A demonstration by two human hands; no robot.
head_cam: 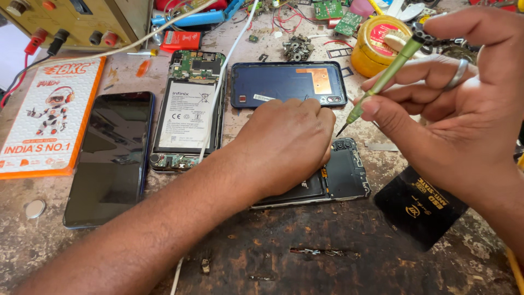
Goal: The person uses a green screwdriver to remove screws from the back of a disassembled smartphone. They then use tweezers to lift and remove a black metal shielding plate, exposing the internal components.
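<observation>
Right hand point(464, 114) closed around a green-handled screwdriver point(386, 76), pinched between thumb and fingers, shaft slanting down and left, dark tip hanging just above the far edge of the opened phone point(344, 175). Left hand point(284, 145) pressed palm-down on that same opened phone, fingers curled over its far edge, grasping nothing, merely steadying; most of the phone hidden beneath hand and wrist, only the right portion with camera cutout and dark inner frame showing. Just beyond the left knuckles, a blue back cover point(289, 83) lying inside-up with a copper patch. Left of that, a second opened phone point(188, 112) with white battery and green board exposed, a white cable point(229, 54) crossing its right edge. Further left, a dark intact phone point(112, 155) face-up, then an orange-bordered white packet point(46, 117). Near right, a black anti-static card point(417, 207) on the worn workbench point(305, 246). Far right, a yellow round tin point(376, 43) behind the screwdriver. Far left, a beige power supply point(76, 19) with red and black plugs. Small coin cell point(35, 208) near the left edge.
</observation>
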